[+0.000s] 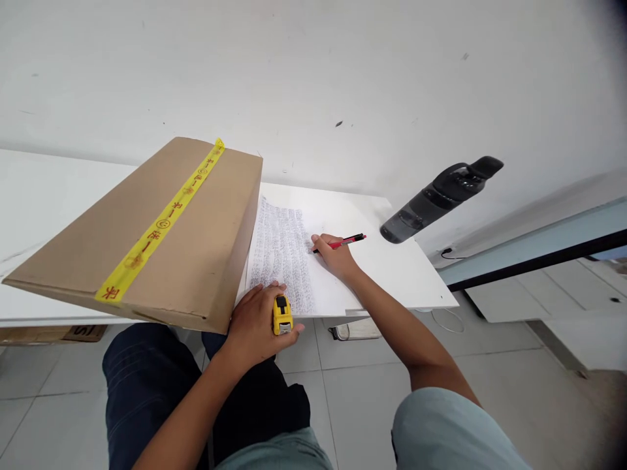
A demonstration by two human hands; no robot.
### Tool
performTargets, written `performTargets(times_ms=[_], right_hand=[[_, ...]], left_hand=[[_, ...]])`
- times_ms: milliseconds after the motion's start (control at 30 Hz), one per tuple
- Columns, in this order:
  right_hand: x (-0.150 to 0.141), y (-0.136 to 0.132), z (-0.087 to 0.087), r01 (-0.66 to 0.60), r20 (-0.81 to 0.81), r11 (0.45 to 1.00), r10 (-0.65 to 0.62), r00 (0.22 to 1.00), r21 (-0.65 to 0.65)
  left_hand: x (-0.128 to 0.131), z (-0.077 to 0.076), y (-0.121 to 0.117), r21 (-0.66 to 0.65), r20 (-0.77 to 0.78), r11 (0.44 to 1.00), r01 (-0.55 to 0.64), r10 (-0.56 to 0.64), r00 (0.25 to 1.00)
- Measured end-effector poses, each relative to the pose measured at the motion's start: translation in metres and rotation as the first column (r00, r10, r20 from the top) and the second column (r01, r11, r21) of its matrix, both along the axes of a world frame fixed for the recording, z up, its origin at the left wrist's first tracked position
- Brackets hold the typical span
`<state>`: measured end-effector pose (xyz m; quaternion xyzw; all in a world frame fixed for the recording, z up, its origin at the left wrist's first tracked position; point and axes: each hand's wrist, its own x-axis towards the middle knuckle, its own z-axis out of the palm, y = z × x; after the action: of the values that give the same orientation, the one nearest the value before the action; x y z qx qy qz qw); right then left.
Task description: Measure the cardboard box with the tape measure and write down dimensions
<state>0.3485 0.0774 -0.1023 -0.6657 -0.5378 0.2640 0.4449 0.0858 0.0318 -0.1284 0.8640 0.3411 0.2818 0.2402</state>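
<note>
Between the thumb and fingers of my left hand (257,323) is a yellow tape measure (283,314) with a black top. That hand rests at the table's front edge, over the near end of a paper sheet (281,254) covered in dense rows of writing. My right hand (336,254) is closed around a red and black pen (349,241), its dark tip low at the sheet's right edge. Whether the tip touches the paper I cannot tell. Left of the sheet stands a large cardboard box (191,254) with yellow printed tape (163,224) along its top.
A dark see-through bottle (416,212) stands upright at the right back of the white table (355,209). Behind it rises a white wall (294,85). A white object with a dark cord (360,329) lies below the table. White furniture (553,294) stands at the right.
</note>
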Motion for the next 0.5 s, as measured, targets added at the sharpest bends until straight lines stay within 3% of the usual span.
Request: performTargets(times_ms=[500], right_hand=[[0.0016, 0.0001, 0.0017, 0.025, 0.009, 0.999, -0.025, 1.000, -0.031]], left_hand=[[0.0018, 0.0008, -0.0002, -0.015, 0.006, 1.000, 0.012, -0.012, 1.000]])
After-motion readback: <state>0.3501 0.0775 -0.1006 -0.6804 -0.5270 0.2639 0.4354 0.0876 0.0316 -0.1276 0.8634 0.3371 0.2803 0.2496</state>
